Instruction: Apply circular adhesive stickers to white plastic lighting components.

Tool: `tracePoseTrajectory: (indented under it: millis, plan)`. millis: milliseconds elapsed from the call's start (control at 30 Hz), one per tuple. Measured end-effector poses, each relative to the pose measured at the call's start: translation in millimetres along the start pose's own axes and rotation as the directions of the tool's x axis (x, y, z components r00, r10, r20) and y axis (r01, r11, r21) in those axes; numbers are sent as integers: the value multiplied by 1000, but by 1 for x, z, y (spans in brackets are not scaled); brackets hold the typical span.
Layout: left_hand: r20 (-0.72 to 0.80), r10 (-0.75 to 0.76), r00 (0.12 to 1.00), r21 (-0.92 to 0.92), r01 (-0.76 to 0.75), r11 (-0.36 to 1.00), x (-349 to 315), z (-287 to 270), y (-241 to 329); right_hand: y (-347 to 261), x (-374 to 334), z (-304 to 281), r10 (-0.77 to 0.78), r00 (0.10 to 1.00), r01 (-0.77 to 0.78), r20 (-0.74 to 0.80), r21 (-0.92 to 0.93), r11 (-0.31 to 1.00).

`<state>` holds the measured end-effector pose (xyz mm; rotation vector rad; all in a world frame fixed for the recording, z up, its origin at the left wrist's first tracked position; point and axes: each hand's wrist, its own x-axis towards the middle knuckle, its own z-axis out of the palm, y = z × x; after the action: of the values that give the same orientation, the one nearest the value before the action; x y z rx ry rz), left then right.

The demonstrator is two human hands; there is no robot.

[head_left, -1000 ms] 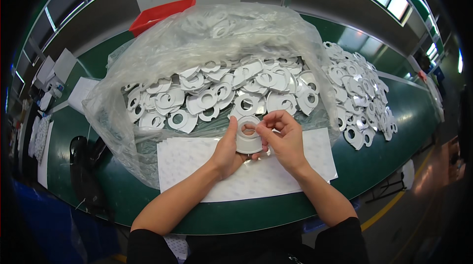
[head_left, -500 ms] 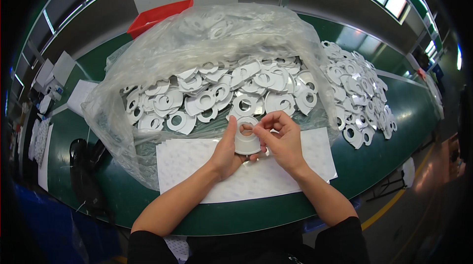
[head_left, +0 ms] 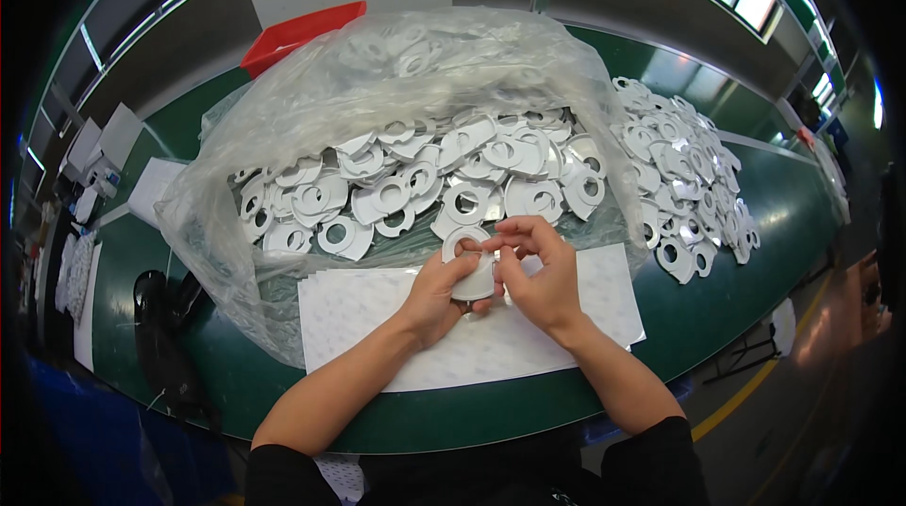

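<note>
A white plastic plate with a round hole (head_left: 475, 285) is tilted up over the paper sheets. My left hand (head_left: 432, 304) holds it from the left, thumb across the front beside the hole and fingers behind. At the plate's right edge is my right hand (head_left: 547, 281), its thumb and forefinger drawn close together and curled. The forefinger tip reaches the ring near the hole. Whatever lies between those fingertips, if anything, is too small to make out. Just beyond my hands, many similar white plates (head_left: 392, 194) lie heaped in the mouth of a clear plastic bag (head_left: 212, 180).
White paper sheets (head_left: 349, 336) lie under my hands on the green table (head_left: 406, 426). A second pile of white plates (head_left: 684, 166) spreads at the right. Behind the bag stands a red bin (head_left: 302, 29). A dark object (head_left: 165, 345) sits near the left edge.
My left thumb has moved from the plate's left side onto its front. My right thumb and forefinger have shifted away from the hole toward the plate's right edge.
</note>
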<state>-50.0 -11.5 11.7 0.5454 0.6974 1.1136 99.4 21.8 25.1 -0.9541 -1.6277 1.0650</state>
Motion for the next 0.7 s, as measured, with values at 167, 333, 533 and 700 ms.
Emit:
tracePoseTrajectory:
  millis: [167,333,533,700]
  plan:
    - [-34,23,999,28,-22,999,0,4,-1,1,7,-5,-574,813,524,92,-544,655]
    - [39,51,998,65,-54,996,2,-7,-6,-16,13,-5,-589,807,426,-47,-646,634]
    - [141,66,988,136,-85,987,3,-2,-7,-10,12,-15,278,949,-299,149,146,943]
    - [157,82,984,169,-109,979,1,-2,-9,-15,11,-16,284,940,-313,187,147,938]
